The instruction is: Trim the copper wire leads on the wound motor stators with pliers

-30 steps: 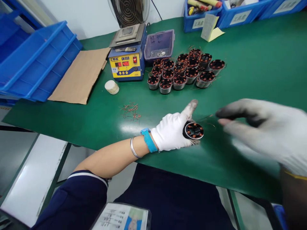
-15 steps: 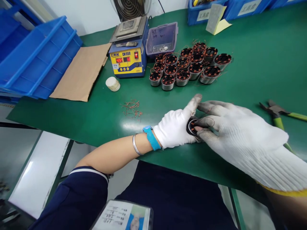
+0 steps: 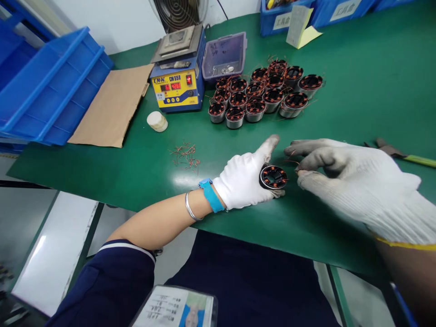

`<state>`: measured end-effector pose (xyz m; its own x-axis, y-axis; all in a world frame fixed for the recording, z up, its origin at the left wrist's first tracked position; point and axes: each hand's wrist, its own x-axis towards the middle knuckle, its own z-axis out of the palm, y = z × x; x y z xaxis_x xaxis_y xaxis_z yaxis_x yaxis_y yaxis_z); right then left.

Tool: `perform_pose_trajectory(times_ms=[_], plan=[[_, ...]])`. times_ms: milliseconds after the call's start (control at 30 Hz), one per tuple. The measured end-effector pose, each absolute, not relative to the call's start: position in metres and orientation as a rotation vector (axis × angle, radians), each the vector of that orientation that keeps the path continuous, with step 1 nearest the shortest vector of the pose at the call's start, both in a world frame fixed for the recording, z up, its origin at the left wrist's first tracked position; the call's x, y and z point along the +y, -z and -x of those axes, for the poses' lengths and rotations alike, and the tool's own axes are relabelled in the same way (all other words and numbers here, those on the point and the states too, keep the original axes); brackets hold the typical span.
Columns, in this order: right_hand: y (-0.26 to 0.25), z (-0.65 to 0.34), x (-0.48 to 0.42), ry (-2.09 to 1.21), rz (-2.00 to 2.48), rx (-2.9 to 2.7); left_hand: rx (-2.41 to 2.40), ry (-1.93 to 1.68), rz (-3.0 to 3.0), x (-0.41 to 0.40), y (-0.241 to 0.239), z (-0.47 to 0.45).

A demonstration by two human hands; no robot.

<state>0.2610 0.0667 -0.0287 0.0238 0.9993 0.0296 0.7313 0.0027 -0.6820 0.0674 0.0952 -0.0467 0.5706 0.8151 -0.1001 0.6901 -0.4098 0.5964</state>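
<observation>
My left hand (image 3: pixel 245 181), in a white glove, grips a small round motor stator (image 3: pixel 273 176) with copper windings, tilted on its side just above the green table (image 3: pixel 357 91). My right hand (image 3: pixel 344 181), in a greyer glove, is right beside the stator with its fingertips pinched together on thin copper wire leads coming off it. The wire itself is barely visible.
A cluster of several similar stators (image 3: pixel 262 95) stands behind. A yellow-blue solder pot (image 3: pixel 177 81), a purple tray (image 3: pixel 225 56), a white roll (image 3: pixel 157 121), cut wire scraps (image 3: pixel 185 154), cardboard (image 3: pixel 112 106), blue bins (image 3: pixel 47 81) and green-handled pliers (image 3: pixel 405 156) lie around.
My right hand came in from the right, touched the stator's face, then drew back slightly to pinch the wire leads. The left hand kept holding the stator.
</observation>
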Motion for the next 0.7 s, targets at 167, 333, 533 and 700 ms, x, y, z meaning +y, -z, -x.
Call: perform_pose_trajectory(times_ms=[167,333,533,700], plan=[[0.025,-0.256,0.068,-0.408,1.938,-1.867,1.186,-0.312,-2.299,0.096,0.049,-0.066],[0.021,-0.252,0.062,-0.109,1.927,-2.002,1.15,-0.43,-2.367,0.095,0.054,-0.065],[0.015,-0.26,0.051,-0.187,1.624,-2.201,1.213,-0.415,-2.356,0.097,0.055,-0.064],[0.016,-0.254,0.058,-0.189,2.027,-2.182,1.226,-0.377,-2.348,0.098,0.052,-0.064]])
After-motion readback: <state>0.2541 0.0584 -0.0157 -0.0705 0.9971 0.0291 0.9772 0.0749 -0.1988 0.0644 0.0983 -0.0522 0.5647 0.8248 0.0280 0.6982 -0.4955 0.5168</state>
